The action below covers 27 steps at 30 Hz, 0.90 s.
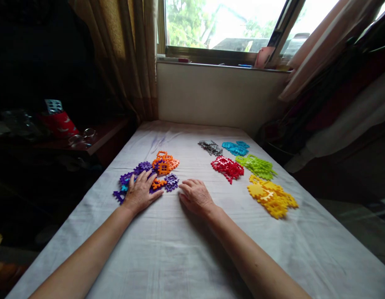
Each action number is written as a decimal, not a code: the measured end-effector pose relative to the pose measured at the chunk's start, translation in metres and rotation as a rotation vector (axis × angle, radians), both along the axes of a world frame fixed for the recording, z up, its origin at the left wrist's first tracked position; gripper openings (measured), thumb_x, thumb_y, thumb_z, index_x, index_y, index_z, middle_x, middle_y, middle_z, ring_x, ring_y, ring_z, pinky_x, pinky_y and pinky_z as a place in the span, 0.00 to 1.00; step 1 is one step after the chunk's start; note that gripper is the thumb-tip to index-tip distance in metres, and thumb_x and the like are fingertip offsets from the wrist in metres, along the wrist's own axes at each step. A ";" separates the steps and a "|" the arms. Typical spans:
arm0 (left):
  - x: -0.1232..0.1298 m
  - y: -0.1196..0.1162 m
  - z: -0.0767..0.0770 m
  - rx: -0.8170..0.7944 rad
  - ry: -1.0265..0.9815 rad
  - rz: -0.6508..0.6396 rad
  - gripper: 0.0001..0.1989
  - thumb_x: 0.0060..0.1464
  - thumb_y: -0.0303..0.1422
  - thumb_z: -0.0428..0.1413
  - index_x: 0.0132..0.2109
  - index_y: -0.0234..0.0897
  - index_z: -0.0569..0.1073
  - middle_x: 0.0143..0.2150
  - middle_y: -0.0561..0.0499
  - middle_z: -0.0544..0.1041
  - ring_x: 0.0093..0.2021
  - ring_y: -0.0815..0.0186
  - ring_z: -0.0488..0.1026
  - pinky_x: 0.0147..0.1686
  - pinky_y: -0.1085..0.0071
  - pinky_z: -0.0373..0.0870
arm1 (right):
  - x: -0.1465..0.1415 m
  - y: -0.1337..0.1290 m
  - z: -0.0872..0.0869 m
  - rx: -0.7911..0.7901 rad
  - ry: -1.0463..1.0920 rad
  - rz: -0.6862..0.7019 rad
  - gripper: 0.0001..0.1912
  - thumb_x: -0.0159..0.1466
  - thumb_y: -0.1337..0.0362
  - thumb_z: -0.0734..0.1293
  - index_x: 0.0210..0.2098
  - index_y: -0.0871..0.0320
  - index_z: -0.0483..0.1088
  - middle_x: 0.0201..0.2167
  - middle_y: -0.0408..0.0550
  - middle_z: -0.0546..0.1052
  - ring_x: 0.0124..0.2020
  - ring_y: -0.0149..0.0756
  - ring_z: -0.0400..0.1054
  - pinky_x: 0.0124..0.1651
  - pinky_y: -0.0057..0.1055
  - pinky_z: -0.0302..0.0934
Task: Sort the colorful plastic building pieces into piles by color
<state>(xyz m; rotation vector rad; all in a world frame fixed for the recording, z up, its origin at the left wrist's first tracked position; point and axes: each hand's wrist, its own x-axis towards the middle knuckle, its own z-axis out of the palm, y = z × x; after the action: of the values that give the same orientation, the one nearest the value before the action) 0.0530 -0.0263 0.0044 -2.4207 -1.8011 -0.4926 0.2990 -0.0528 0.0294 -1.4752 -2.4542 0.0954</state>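
My left hand lies with spread fingers on a pile of purple pieces, which has a few orange and blue pieces mixed in. Orange pieces sit just behind that pile. One purple square piece lies between my two hands. My right hand rests on the cloth just right of it, fingers curled together; whether anything is under them is hidden. Farther right are piles of red pieces, grey pieces, blue pieces, green pieces and yellow pieces.
The pieces lie on a white cloth-covered surface. To the left, a dark side table holds a red container and glasses. A low wall and window stand beyond, with hanging clothes at the right.
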 end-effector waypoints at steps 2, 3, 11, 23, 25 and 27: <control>0.006 0.012 0.000 0.015 -0.032 0.021 0.33 0.55 0.54 0.54 0.62 0.41 0.68 0.66 0.38 0.67 0.67 0.46 0.60 0.65 0.42 0.50 | -0.013 0.010 -0.002 -0.004 0.065 -0.090 0.20 0.66 0.58 0.63 0.57 0.52 0.70 0.57 0.49 0.74 0.56 0.40 0.66 0.59 0.36 0.57; 0.009 0.016 0.000 0.027 -0.046 0.022 0.33 0.54 0.54 0.54 0.61 0.41 0.68 0.66 0.39 0.67 0.67 0.46 0.60 0.65 0.42 0.50 | -0.019 0.015 -0.004 -0.004 0.094 -0.134 0.21 0.66 0.57 0.64 0.58 0.52 0.69 0.57 0.49 0.74 0.56 0.39 0.67 0.58 0.36 0.57; -0.049 0.007 0.013 0.218 -0.233 0.223 0.23 0.62 0.45 0.44 0.52 0.37 0.74 0.53 0.40 0.78 0.54 0.53 0.73 0.58 0.55 0.64 | -0.034 0.030 -0.023 -0.010 0.250 -0.275 0.21 0.65 0.52 0.65 0.55 0.51 0.71 0.56 0.49 0.75 0.57 0.41 0.65 0.60 0.38 0.55; -0.069 0.001 0.021 -0.055 -0.118 0.445 0.21 0.51 0.52 0.56 0.41 0.41 0.76 0.45 0.39 0.80 0.47 0.43 0.76 0.46 0.49 0.70 | -0.031 0.030 -0.024 -0.032 0.351 -0.231 0.16 0.64 0.57 0.66 0.50 0.50 0.74 0.56 0.47 0.75 0.58 0.41 0.65 0.62 0.39 0.54; -0.064 0.001 0.025 -0.044 -0.185 0.446 0.17 0.52 0.50 0.55 0.40 0.43 0.75 0.41 0.42 0.81 0.43 0.48 0.77 0.43 0.54 0.71 | -0.030 0.030 -0.025 -0.015 0.389 -0.239 0.15 0.64 0.59 0.66 0.50 0.51 0.75 0.55 0.48 0.75 0.57 0.40 0.65 0.62 0.38 0.54; -0.057 0.000 0.030 -0.039 -0.273 0.444 0.16 0.53 0.49 0.53 0.40 0.44 0.74 0.37 0.46 0.81 0.39 0.53 0.78 0.38 0.60 0.71 | -0.029 0.031 -0.028 0.017 0.447 -0.262 0.14 0.63 0.61 0.66 0.49 0.52 0.75 0.54 0.48 0.76 0.56 0.40 0.66 0.60 0.38 0.56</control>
<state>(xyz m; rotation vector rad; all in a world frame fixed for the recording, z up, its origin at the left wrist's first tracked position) -0.0036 -0.0260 0.0341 -1.9522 -2.3877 -0.7691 0.2698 -0.0219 0.0018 -1.5551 -1.8937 0.3135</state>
